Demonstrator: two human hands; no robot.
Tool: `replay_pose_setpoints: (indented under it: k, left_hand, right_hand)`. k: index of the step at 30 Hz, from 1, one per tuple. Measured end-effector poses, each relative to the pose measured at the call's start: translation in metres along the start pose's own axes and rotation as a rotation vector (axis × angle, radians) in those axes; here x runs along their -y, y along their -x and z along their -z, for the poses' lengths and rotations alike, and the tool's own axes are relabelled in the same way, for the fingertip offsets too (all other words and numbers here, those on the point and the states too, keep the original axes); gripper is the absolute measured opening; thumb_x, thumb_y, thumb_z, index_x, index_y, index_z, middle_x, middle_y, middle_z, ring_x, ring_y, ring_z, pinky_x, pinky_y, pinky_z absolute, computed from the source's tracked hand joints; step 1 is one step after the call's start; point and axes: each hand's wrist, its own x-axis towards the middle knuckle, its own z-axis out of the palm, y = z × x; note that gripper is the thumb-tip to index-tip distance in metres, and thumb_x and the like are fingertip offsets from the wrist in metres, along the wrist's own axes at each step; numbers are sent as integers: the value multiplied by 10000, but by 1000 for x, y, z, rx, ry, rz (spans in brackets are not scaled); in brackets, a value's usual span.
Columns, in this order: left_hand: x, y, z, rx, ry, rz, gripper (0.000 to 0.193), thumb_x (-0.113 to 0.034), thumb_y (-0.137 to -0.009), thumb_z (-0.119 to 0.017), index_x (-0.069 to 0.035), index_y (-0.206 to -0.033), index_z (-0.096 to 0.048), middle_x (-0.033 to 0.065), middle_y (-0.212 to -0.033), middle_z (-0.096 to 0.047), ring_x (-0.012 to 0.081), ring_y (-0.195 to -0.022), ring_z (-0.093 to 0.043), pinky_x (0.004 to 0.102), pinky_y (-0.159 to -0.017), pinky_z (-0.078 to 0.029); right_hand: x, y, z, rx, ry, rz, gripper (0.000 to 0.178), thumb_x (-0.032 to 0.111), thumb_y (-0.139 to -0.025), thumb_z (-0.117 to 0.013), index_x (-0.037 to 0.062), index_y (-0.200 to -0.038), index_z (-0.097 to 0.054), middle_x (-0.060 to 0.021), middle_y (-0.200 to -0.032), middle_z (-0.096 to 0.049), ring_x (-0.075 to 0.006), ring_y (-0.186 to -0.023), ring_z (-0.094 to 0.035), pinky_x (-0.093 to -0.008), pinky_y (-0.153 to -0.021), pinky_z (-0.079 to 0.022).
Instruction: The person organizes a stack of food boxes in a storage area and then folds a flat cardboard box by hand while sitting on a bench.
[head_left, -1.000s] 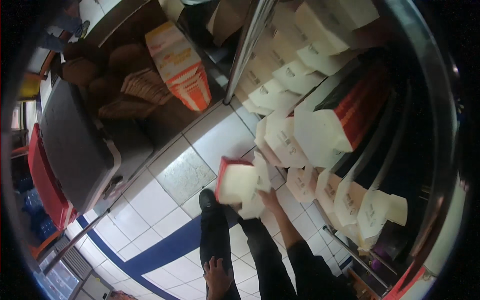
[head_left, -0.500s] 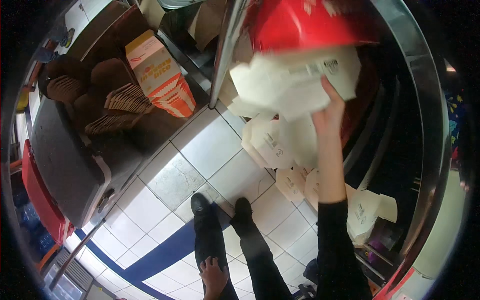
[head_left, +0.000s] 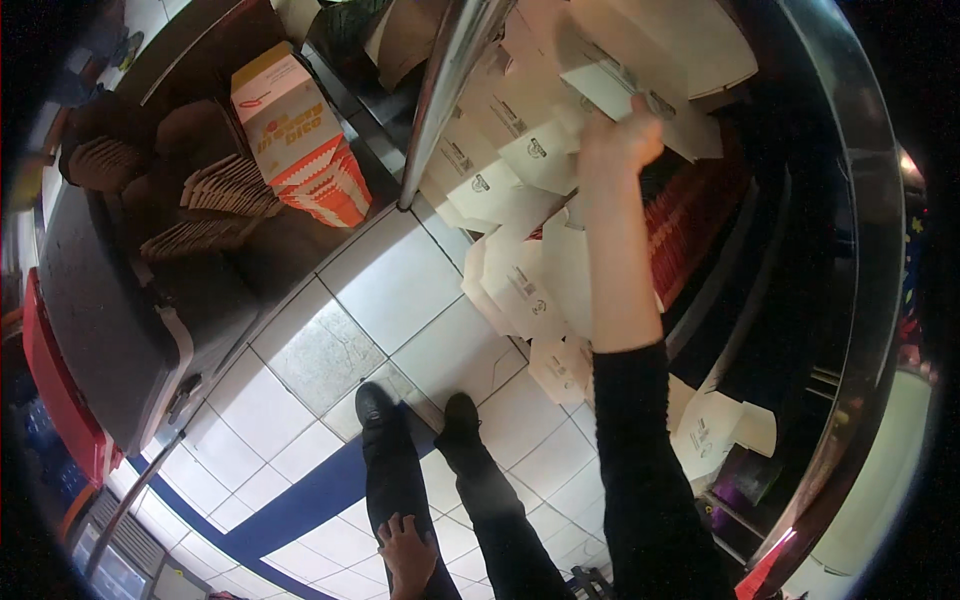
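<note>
1. Right hand (head_left: 618,145): extended to the far right, fingers curled in. It is at the white box (head_left: 688,122), overlapping the near edge of the printed panel. Whether the fingers are clamped on the panel or only touching it cannot be told.
2. White box: far right, beside and beyond the right hand.
3. Left hand (head_left: 405,558): near side, resting on the left trouser leg (head_left: 390,475). Fingers are slightly apart and hold nothing visible.
4. White cartons (head_left: 480,165): overlapping rows, left of the right hand.
5. Red-sided stack (head_left: 690,225): right of the right forearm.
6. Metal post (head_left: 440,110): upright between the white cartons and the orange-and-white carton stack (head_left: 290,120), far left.
</note>
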Motion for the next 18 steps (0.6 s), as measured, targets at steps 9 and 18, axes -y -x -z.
replay_pose_setpoints:
  k: [9,18]
  left_hand:
    - [-13,2,19,15,-17,25,450,-255,-729,-634,-48,-1111,-516,154,-1221,-443,381,-1152,-384,545,-801,-444]
    - [-17,3,21,-12,31,-31,430,-242,-723,-632,-37,-1085,-520,164,-1202,-445,383,-1128,-395,532,-801,-437]
  right_hand:
    - [-8,10,-49,-126,-358,-318,409,232,-875,-497,78,-1251,-450,-175,-1185,-521,-253,-1042,-538,-366,-764,-514]
    - [-4,-65,-16,676,-333,-343,382,190,-883,-549,15,-1207,-449,-132,-1130,-537,-241,-1019,-533,-346,-892,-455]
